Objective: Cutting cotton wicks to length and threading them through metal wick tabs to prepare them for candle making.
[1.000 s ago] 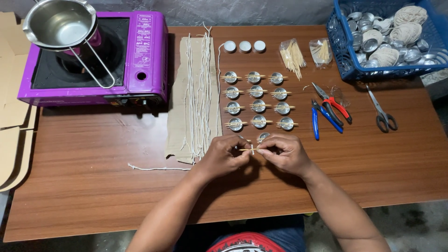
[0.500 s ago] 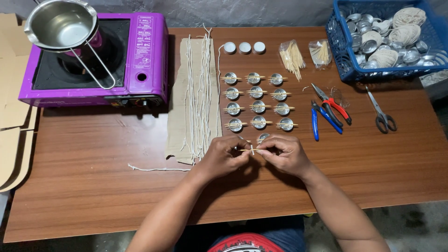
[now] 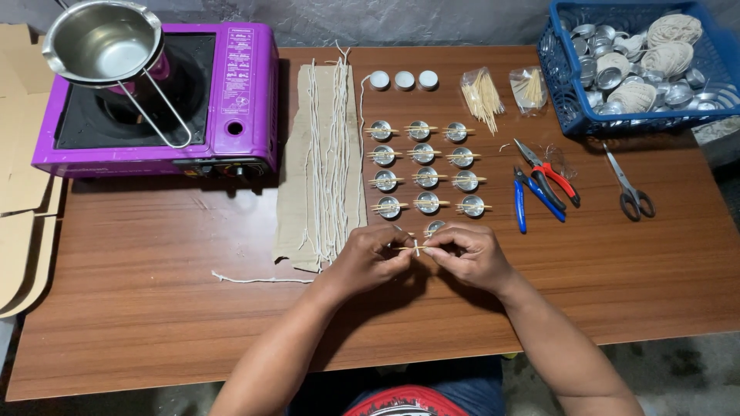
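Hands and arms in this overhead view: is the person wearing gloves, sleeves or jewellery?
No gloves: the left hand and right hand are bare. Both forearms are uncovered to the bottom edge, so no sleeves show. No rings, watch or bracelet are visible.

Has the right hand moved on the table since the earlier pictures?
No. The right hand stays just below the bottom row of small metal cups, pinching the thin sticks together with the left hand.

The table [image 3: 154, 308] is smooth brown wood-grain laminate with a dull sheen. At ten o'clock, a glossy purple stove [image 3: 239, 92] carries a shiny steel pot [image 3: 104, 42]. Matt white cotton wicks [image 3: 327, 154] lie on rough cardboard [image 3: 289, 200]; the small cups [image 3: 426, 179] are bright metal.
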